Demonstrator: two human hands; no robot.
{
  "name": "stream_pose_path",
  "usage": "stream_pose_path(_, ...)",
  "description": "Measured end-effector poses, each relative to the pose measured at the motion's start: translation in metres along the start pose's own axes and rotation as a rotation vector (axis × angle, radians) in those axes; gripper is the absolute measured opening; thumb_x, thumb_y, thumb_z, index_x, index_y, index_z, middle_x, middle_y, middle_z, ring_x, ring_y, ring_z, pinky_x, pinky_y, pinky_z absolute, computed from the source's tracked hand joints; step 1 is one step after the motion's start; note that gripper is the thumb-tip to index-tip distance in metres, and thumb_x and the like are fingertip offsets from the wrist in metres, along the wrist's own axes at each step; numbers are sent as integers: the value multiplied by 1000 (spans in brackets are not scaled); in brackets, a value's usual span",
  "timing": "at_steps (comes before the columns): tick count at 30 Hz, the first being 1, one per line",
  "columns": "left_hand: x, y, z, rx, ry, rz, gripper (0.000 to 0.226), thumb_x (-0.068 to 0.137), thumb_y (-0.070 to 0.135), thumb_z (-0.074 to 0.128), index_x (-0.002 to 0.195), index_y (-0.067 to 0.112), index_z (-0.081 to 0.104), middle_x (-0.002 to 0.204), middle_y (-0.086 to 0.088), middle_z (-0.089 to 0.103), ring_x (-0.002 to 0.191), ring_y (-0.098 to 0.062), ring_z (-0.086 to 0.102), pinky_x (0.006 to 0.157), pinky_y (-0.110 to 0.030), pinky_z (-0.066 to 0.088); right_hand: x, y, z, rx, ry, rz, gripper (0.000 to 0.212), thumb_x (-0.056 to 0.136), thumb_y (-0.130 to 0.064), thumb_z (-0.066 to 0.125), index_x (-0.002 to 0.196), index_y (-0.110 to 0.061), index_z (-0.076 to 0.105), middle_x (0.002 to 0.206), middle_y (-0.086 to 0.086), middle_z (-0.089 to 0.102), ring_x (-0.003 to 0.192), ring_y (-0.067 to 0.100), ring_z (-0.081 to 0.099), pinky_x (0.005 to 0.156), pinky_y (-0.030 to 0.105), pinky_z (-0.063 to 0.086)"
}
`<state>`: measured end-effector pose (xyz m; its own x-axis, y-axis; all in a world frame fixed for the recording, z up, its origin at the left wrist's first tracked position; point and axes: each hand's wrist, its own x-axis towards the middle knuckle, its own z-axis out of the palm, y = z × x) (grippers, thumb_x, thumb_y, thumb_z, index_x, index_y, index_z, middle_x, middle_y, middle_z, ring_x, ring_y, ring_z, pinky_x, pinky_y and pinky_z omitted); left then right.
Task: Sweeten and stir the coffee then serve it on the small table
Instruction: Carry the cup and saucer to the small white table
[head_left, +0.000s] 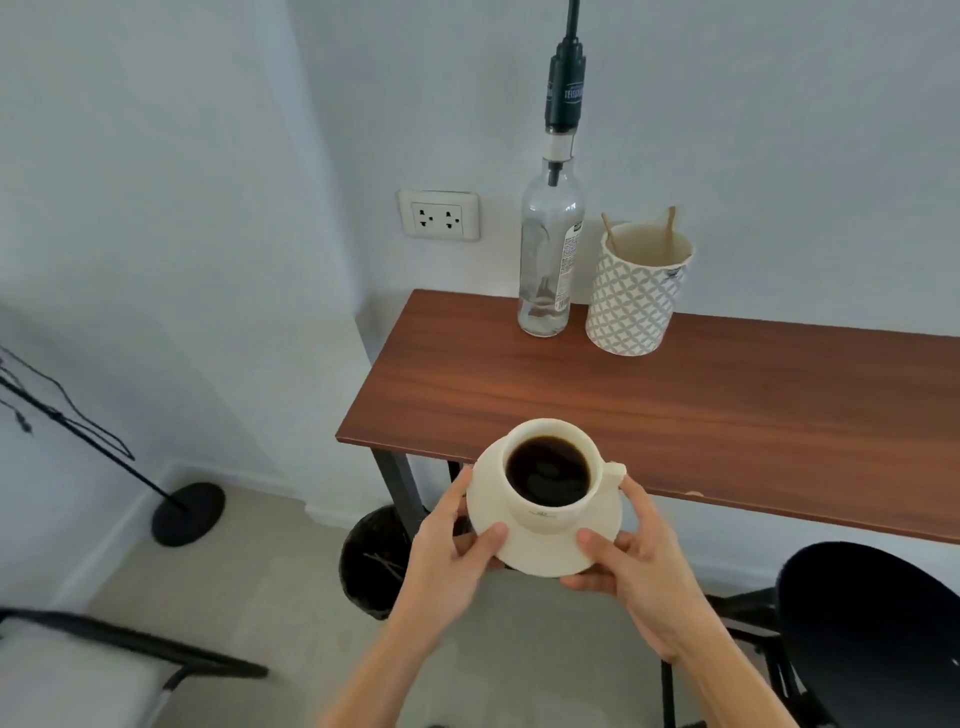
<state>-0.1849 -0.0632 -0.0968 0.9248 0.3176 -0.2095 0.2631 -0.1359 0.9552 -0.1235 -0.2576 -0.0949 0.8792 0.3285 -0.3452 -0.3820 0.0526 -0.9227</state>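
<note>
I hold a cream saucer in the air with both hands, just in front of the near edge of the wooden bench. My left hand has its grip closed on the saucer's left rim, my right hand on its right rim. A cream cup sits upright on the saucer, nearly full of black coffee, its handle pointing right. A clear glass bottle and a patterned holder stand at the bench's back.

Soft, even daylight, faint shadows, slightly soft focus, wide-angle bending at edges.
</note>
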Motion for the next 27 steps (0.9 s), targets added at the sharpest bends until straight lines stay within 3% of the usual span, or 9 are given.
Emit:
stream_pose_path(4,-25,-6,-14,-101,127,-41,60,92,4,71,140,34,51,120,-1,68,98,-22,75,87,-38,64,-3,2,16,-57,-107,15,82,87,6,66,149,-35,30,99,23,72,73,35,74,60,42,63)
stream_pose_path(8,-54,-16,-36,-193,244,-57,64,90,2,72,145,28,50,123,-5,68,108,-29,72,91,-51,61,-8,0,43,-123,-226,26,79,86,4,68,147,-35,34,107,21,70,78,35,75,60,42,63)
stream_pose_path(14,-113,-23,-85,-287,428,-25,61,91,-3,69,142,27,53,114,-8,68,96,-26,76,74,-35,65,-24,3,106,-196,-442,13,70,86,1,69,136,-41,44,124,19,62,87,36,74,60,41,63)
stream_pose_path(16,-135,-29,-106,-305,496,-32,63,92,-4,68,146,23,50,118,-11,66,94,-24,77,74,-33,65,-34,7,133,-210,-528,5,67,87,2,67,132,-44,47,124,18,63,90,36,74,61,41,63)
stream_pose_path(19,-174,-42,-139,-302,592,-34,69,92,-1,69,153,18,42,125,-14,64,100,-23,76,80,-38,65,-54,16,177,-229,-642,6,71,88,6,64,143,-34,42,125,17,63,92,34,74,62,42,64)
stream_pose_path(23,-241,-57,-186,-317,719,-16,66,92,-4,68,150,19,46,122,-13,64,99,-13,75,78,-34,65,-95,37,240,-260,-755,35,73,89,6,64,145,-33,38,119,26,64,90,38,74,64,43,64)
stream_pose_path(27,-321,-78,-233,-345,842,-26,67,91,-6,68,151,15,45,121,-16,63,95,-16,74,74,-32,65,-155,68,305,-284,-874,42,72,89,7,62,144,-34,39,104,26,69,83,41,74,66,43,64)
